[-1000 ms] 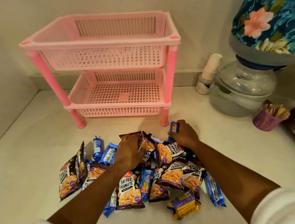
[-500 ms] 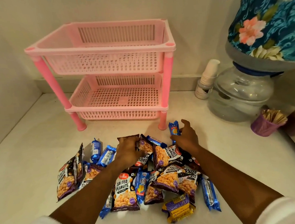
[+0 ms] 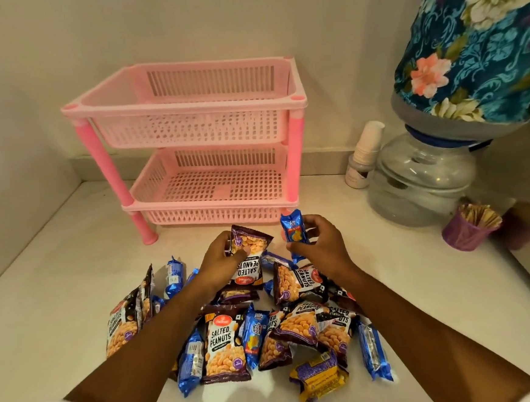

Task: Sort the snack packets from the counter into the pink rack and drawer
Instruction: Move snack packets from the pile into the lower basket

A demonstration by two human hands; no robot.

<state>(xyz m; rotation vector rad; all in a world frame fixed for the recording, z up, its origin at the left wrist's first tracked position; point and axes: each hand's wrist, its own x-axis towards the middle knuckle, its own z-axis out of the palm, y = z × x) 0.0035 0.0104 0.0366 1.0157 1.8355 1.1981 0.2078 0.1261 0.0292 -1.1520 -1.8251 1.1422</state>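
A two-tier pink rack (image 3: 186,107) stands against the back wall with both baskets empty. In front of it a heap of snack packets (image 3: 299,325) lies on the white counter: dark salted peanut bags, blue biscuit packs and one yellow packet (image 3: 318,375). My left hand (image 3: 222,261) holds a salted peanut bag (image 3: 250,256) lifted above the heap. My right hand (image 3: 319,247) holds a small blue biscuit pack (image 3: 294,230) upright, just in front of the rack's lower basket (image 3: 213,211).
At the right stands a water dispenser base (image 3: 420,182) under a floral-covered bottle (image 3: 473,44). A stack of white cups (image 3: 366,154) sits beside it, and a purple cup of sticks (image 3: 469,230) stands nearer. The counter drops off at the right edge.
Both hands have risen from the heap: the left has lifted a peanut bag, the right has raised the blue biscuit pack toward the rack. The camera has tilted back, showing more of the wall.
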